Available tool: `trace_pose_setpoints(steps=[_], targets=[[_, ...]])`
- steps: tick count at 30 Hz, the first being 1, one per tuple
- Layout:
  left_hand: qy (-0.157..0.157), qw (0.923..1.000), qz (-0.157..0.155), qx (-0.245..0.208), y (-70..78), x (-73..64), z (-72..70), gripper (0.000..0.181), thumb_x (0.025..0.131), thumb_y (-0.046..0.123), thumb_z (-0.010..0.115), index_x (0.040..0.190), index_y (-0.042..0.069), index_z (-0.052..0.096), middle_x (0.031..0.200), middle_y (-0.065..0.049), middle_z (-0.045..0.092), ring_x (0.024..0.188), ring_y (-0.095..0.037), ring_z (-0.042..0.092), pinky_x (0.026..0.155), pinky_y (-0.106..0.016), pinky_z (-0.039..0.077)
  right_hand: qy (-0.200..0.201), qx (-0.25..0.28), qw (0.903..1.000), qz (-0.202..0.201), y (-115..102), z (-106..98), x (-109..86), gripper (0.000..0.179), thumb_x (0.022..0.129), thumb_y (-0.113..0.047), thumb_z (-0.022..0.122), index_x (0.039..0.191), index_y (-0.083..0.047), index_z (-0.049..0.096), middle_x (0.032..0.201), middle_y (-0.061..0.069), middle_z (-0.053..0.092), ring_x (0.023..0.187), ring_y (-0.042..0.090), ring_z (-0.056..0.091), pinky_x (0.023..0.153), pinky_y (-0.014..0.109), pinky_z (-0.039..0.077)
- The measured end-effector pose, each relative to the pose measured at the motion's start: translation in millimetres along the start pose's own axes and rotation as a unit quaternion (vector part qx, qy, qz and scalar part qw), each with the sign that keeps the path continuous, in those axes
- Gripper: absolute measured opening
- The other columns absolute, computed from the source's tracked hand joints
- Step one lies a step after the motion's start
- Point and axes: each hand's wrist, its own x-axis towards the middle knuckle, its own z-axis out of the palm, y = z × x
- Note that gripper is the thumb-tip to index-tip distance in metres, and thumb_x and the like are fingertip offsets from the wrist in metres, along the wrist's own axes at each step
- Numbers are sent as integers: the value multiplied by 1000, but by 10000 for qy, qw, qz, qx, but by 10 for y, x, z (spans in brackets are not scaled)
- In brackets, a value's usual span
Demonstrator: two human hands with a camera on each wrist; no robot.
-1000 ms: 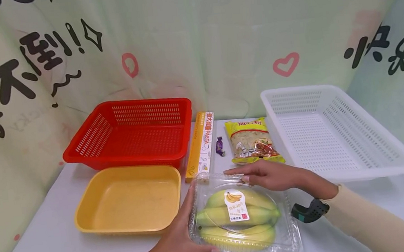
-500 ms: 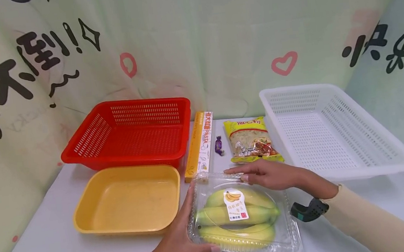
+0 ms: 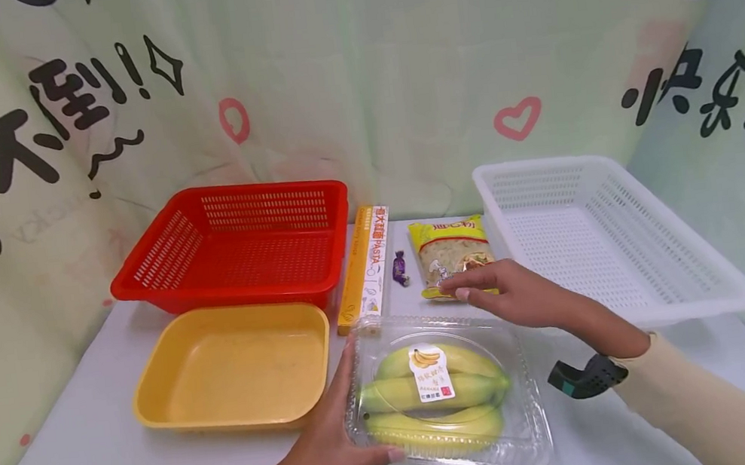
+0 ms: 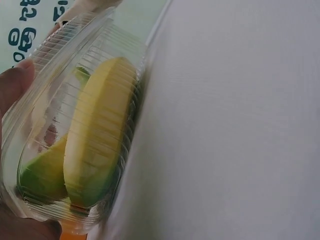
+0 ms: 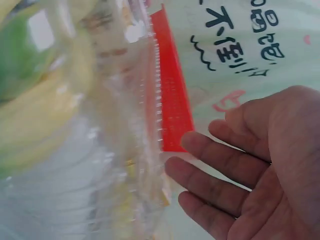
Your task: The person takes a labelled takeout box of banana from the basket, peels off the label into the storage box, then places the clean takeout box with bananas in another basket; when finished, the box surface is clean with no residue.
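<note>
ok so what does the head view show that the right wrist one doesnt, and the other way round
Only the head view shows the white basket, the black wristband and the beige right sleeve.

Only the right wrist view shows the palm side of the right hand.

Both show that hand, the clear box, the bananas, the red basket and the printed curtain, though the box is blurred in the right wrist view.
</note>
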Motion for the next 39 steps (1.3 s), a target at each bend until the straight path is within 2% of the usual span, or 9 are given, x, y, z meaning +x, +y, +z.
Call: trace_pose_setpoints(steps=[3,8,13,14,18,20,25,31,39], targets=[[2,10000,0,-32,-1,2,4,136,61,45,91,156,36,-5,160,15,4,145,-11,7,114,-51,14,286,82,9994,157,-65,-46,-4,27,99,-13,58,122,-5,68,116,8,69,106,20,64,85,30,51],[19,9999,96,-90,2,6,15,135,62,47,90,156,33,-5,160,14,3,145,-12,7,114,-53,13,269,335,9990,118,-190,-39,-6,26,98,-12,59,121,-5,69,114,4,70,106,16,63,80,24,50],[-32,9998,102,-141,7,10,14,135,62,44,91,156,33,-6,160,14,4,145,-11,8,115,-51,13,-38,633,9978,-186,-279,31,-17,27,99,-13,58,122,-5,69,117,3,69,108,16,62,82,24,51],[-44,9999,69,-141,9,11,13,135,63,44,91,156,34,-6,160,15,4,145,-10,8,115,-50,13,-131,710,9971,-243,-292,47,-17,27,99,-13,58,122,-5,68,117,4,69,96,15,65,79,23,51],[-52,9999,-26,-148,13,17,14,134,63,44,91,155,35,-6,159,16,3,145,-10,7,115,-51,13,-525,932,9934,-420,-330,116,-8,28,98,-14,59,123,-2,67,116,8,69,85,18,64,71,24,50],[-49,9998,-70,-170,15,15,14,134,63,44,91,155,35,-6,159,17,2,145,-10,6,115,-52,12,-670,930,9923,-479,-337,150,1,29,98,-14,60,123,-2,66,117,8,68,86,17,64,70,25,49],[-26,9998,-68,-173,11,7,15,135,62,43,91,156,35,-6,159,16,4,145,-10,7,115,-52,13,-869,798,9917,-518,-342,225,23,30,97,-15,61,125,-4,66,117,5,68,107,16,63,83,28,52],[33,9999,-77,-148,8,7,17,134,62,44,91,156,35,-5,160,15,6,145,-10,8,115,-52,14,-845,420,9930,-712,-345,281,52,30,97,-19,62,124,-8,67,113,0,70,102,11,65,83,30,54],[-15,9988,-64,-487,-5,-5,28,135,62,38,93,156,36,-5,159,14,10,144,-9,10,115,-48,12,-836,496,9930,-668,-368,321,34,28,96,-14,63,122,-6,68,113,1,69,102,11,64,85,28,53]])
